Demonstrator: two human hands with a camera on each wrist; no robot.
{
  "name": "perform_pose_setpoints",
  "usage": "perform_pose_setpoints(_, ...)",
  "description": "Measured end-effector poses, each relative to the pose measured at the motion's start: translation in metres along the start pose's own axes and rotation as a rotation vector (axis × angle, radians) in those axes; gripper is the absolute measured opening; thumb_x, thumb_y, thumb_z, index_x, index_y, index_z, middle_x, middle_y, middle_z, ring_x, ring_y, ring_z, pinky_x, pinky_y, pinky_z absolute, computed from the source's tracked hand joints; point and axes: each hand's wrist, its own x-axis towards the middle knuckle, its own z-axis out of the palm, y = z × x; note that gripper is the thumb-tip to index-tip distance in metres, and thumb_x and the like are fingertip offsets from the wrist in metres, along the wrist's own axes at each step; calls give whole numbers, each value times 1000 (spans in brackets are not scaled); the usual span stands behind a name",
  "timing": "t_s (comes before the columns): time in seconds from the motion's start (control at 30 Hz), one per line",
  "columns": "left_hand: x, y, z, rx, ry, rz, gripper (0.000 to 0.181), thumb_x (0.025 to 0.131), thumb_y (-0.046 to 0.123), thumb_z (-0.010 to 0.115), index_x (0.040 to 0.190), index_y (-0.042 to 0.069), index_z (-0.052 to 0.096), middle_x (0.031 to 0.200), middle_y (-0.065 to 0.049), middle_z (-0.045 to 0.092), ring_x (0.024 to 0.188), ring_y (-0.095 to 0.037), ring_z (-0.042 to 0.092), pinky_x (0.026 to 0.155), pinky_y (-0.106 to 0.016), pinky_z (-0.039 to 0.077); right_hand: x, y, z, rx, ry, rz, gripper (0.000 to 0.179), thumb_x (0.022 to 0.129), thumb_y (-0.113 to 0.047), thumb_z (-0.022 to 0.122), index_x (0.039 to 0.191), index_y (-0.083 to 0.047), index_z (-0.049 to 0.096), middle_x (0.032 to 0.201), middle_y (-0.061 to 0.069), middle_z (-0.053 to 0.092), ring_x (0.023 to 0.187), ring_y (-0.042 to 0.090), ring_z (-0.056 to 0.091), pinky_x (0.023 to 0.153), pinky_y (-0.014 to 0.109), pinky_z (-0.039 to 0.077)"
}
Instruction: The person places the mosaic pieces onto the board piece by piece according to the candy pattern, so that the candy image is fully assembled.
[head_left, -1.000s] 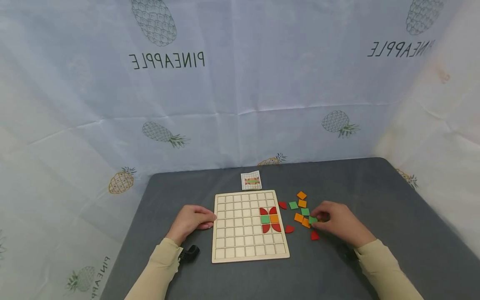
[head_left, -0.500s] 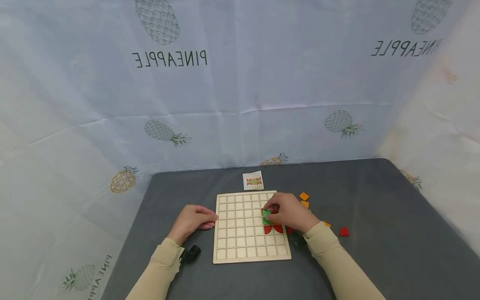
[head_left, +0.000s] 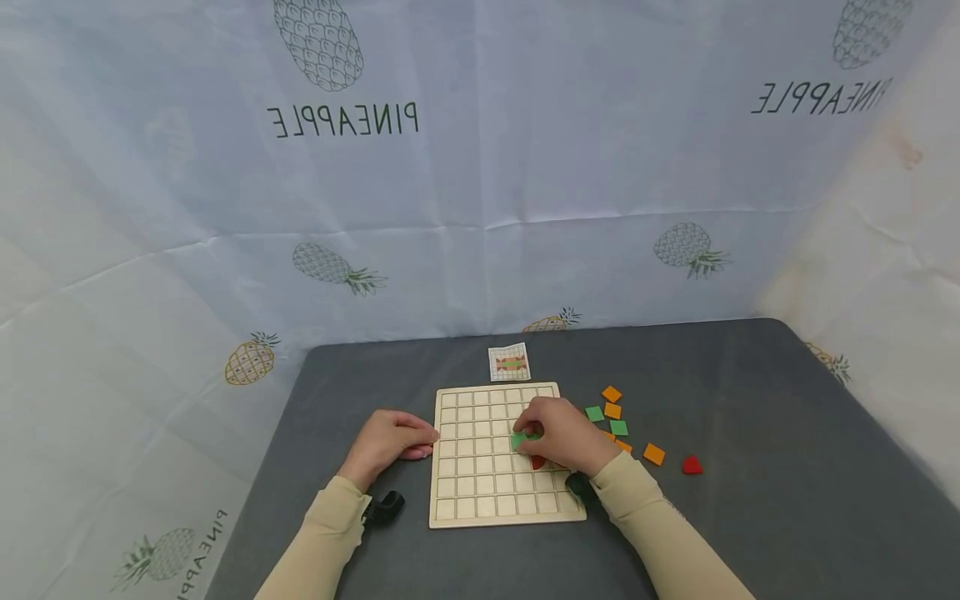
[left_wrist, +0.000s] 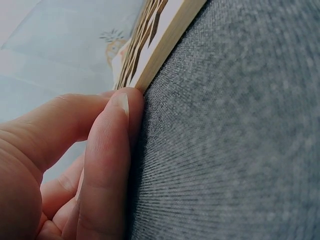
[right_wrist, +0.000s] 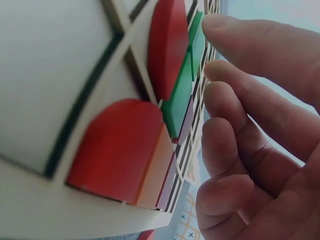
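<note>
My left hand (head_left: 386, 442) holds the left edge of a pale wooden grid board (head_left: 468, 492) between thumb and fingertips; the left wrist view shows the tips against the board's edge (left_wrist: 162, 52). Above the board's right half, my right hand (head_left: 566, 435) has finger and thumb at a green square tile (head_left: 517, 442), which lies in a cell or just above it. In the right wrist view that green tile (right_wrist: 198, 37) is beside another green tile (right_wrist: 181, 95), red quarter-round tiles (right_wrist: 117, 150) and an orange tile (right_wrist: 154, 170). My right hand covers most placed tiles in the head view.
Right of the board lie loose green tiles (head_left: 618, 427), orange tiles (head_left: 654, 453) and a red tile (head_left: 692, 465). A small pattern card (head_left: 509, 362) is behind the board on the dark table (head_left: 720, 383). A pineapple-print cloth (head_left: 480, 167) hangs behind.
My right hand has gone left from the loose tiles onto the board with a green tile. One orange and one red loose tile have shifted right. My left hand stays at the board's edge.
</note>
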Motion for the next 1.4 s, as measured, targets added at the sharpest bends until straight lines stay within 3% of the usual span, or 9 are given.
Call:
perform_pose_setpoints(0.33,1,3,1,3,-5,-4,22,88,23,92,101,7,84,91,-7,82,78,-13,80,73,-29,69,-1,1,-1,-31,4,-21,11,93,-16,87,103,-17,83,94,-5,68,81,7,58,72,25,54)
perform_pose_setpoints(0.5,-1,3,2,5,2,-7,24,87,24,92,102,7,84,91,-7,82,78,-13,80,73,-30,68,-9,7,-11,13,25,9,9,96,-18,85,104,-17,83,94,-9,68,81,7,59,72,24,55)
perform_pose_setpoints(0.63,-3,1,2,7,8,-16,24,87,24,92,102,7,84,91,-7,82,77,-12,80,73,-29,68,-24,23,-25,53,45,52,9,97,-15,82,106,-17,83,95,-8,68,82,8,61,72,25,57)
perform_pose_setpoints(1.0,0,-1,3,-4,3,-12,24,87,23,92,102,6,84,91,-8,82,77,-12,80,72,-29,68,-70,79,-72,21,105,187,13,98,-18,82,110,-15,81,98,-4,71,87,12,62,74,28,58)
perform_pose_setpoints(1.4,-1,0,2,-1,4,-5,25,87,25,92,103,7,84,92,-8,82,77,-13,79,73,-29,68,-76,94,-79,-24,80,245,14,93,-16,86,105,-14,80,94,-3,68,85,15,58,72,30,54)
